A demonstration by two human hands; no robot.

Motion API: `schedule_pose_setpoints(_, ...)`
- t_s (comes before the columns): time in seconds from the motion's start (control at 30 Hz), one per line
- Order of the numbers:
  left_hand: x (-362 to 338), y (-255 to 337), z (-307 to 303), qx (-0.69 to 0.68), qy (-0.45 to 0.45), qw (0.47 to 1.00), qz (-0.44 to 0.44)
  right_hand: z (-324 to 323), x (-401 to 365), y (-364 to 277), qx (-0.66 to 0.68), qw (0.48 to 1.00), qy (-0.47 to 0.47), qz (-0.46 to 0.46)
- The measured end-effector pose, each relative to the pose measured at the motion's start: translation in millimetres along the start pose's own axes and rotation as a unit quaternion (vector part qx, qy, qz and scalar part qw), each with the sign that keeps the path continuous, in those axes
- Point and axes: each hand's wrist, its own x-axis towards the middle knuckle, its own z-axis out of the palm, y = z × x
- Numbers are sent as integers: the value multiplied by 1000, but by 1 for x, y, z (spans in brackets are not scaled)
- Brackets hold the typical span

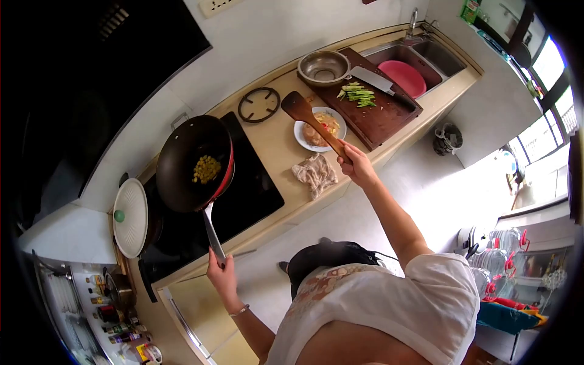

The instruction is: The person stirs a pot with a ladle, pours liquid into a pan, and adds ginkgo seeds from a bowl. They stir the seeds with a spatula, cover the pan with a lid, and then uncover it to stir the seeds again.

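My left hand [223, 277] is closed round the metal handle of a wok [182, 143], which is tilted over the black cooktop [255, 185]. Small yellow-brown pieces of food [207, 169] lie together inside the wok. In my right hand [359, 164] is a wooden spatula [304, 114], its blade raised above the counter and apart from the wok. Under the spatula, a white plate [299, 135] holds pinkish food with red and yellow bits. A crumpled cloth [315, 175] lies on the counter close to my right hand.
A brown cutting board [389, 125] carries cut green vegetables [357, 95] and a cleaver [372, 79]. Beside them stands a metal bowl [324, 67]. The sink [435, 70] holds a pink basin [401, 78]. Left of the wok is a white lid [130, 201]; a round pan support [258, 104] lies behind.
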Motion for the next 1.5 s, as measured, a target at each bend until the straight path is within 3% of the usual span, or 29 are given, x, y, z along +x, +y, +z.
schedule_pose_setpoints(0.17, 4, -23, 3, -17, 1, 1000, 18, -23, -4, -7, 12, 999, 14, -30)
schedule_pose_setpoints(0.23, 4, -18, 1, -8, -7, 1000, -17, -34, -5, -12, 22, 998, 14, -50)
schedule_pose_setpoints(0.43, 3, -20, 2, -35, -7, 999, -7, -87, -2, -36, 22, 979, 128, -156)
schedule_pose_setpoints(0.7, 2, -9, 2, -9, 4, 1000, -10, -125, 25, -67, -30, 975, 171, -139)
schedule_pose_setpoints(0.77, 2, -17, 2, -23, 5, 999, 31, -121, 27, -77, -145, 962, 197, -123)
schedule_pose_setpoints(0.83, 0, -10, 2, -1, 8, 1000, 15, -119, 31, -82, -320, 909, 221, -146)
schedule_pose_setpoints(0.9, -1, -3, 0, 17, 14, 1000, 19, -144, 45, -78, -459, 839, 186, -226)
schedule_pose_setpoints(0.97, 0, -6, 1, 14, 15, 999, 25, -121, 34, -90, -585, 769, 215, -141)
schedule_pose_setpoints(1.0, 0, -9, 1, 8, 21, 999, 28, -127, 39, -89, -585, 772, 207, -139)
schedule_pose_setpoints(1.07, -1, -8, 0, 5, 19, 1000, 14, -141, 47, -85, -734, 595, 226, -236)
schedule_pose_setpoints(1.13, 0, -6, 0, 4, 3, 1000, -3, -137, 50, -80, -747, 591, 223, -208)
schedule_pose_setpoints(1.2, 2, -9, -2, 9, -2, 999, 34, -136, 46, -83, -750, 601, 234, -150)
schedule_pose_setpoints(1.23, 2, -10, -1, 16, 0, 998, 58, -133, 43, -81, -765, 571, 268, -129)
schedule_pose_setpoints(1.3, 3, -14, 1, -14, 2, 999, 43, -127, 39, -75, -755, 559, 302, -163)
schedule_pose_setpoints(1.5, 6, -22, 3, -21, -1, 998, 52, -138, 42, -65, -701, 593, 330, -221)
